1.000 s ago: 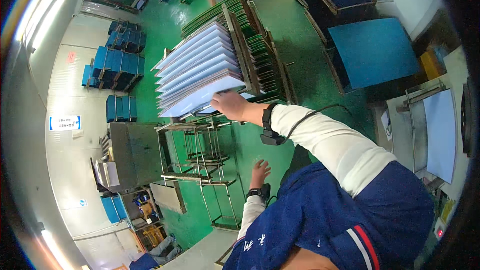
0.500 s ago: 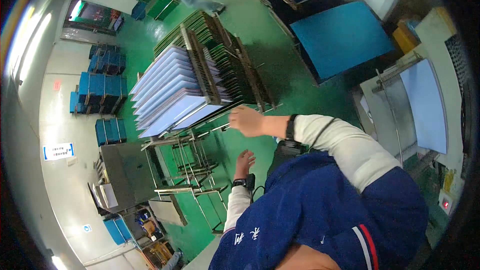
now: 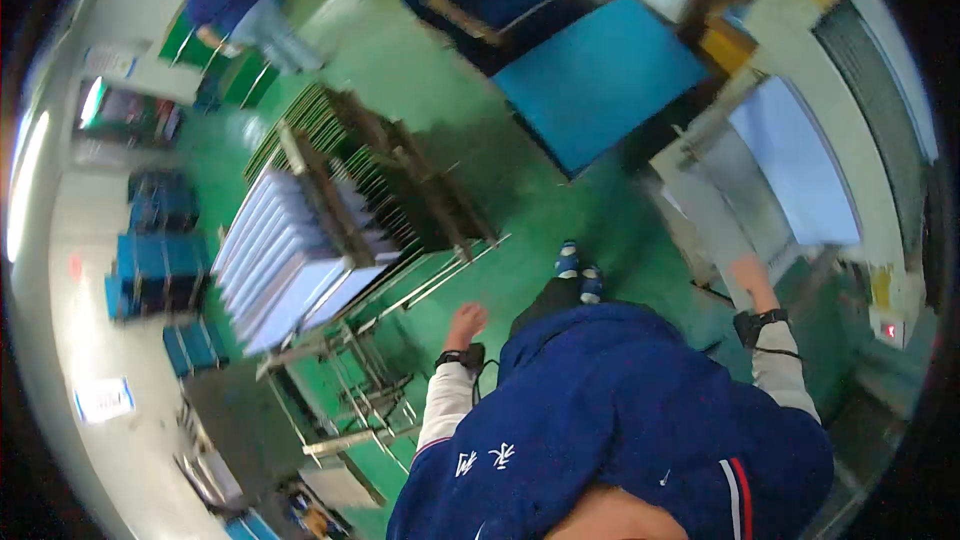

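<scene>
Right hand (image 3: 752, 278) has left the sheet rack (image 3: 300, 260), now by the machine (image 3: 790, 180); left hand (image 3: 466, 323) hangs loose; both hold nothing.

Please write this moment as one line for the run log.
left hand: empty, beside rack of pale sheets | right hand: empty, by grey machine | floor: green

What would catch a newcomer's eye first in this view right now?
Probably the rack of pale panels at centre left, stacked on edge above the green floor. Next is the big blue board lying flat at upper centre. Low down, the left hand hangs empty near the rack's metal frame, and the right hand is out to the right beside a grey machine.
</scene>
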The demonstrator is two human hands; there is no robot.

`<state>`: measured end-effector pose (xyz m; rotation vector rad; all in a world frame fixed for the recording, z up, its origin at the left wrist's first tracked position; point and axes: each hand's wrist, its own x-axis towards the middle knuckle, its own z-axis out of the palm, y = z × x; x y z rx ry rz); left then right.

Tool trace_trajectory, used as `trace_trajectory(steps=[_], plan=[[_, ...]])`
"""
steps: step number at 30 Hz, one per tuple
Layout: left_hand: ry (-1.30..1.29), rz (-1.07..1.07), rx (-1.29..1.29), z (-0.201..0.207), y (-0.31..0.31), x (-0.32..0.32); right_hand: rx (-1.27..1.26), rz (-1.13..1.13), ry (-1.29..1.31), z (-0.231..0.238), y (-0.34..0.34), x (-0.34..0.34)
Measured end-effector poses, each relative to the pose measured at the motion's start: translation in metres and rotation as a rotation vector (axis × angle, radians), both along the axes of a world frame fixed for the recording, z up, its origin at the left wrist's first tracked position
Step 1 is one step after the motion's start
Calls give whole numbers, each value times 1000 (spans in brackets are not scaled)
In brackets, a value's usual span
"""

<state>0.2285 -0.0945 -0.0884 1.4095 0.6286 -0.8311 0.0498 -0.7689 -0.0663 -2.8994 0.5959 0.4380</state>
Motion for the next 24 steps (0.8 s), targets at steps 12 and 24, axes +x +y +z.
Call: trace_trajectory(steps=[12, 24], plan=[[47, -435, 66, 2, -112, 111, -60, -626, -321, 90, -31, 13], [-144, -554, 135, -16, -139, 92, -298, -621, -271, 167, -182, 109]])
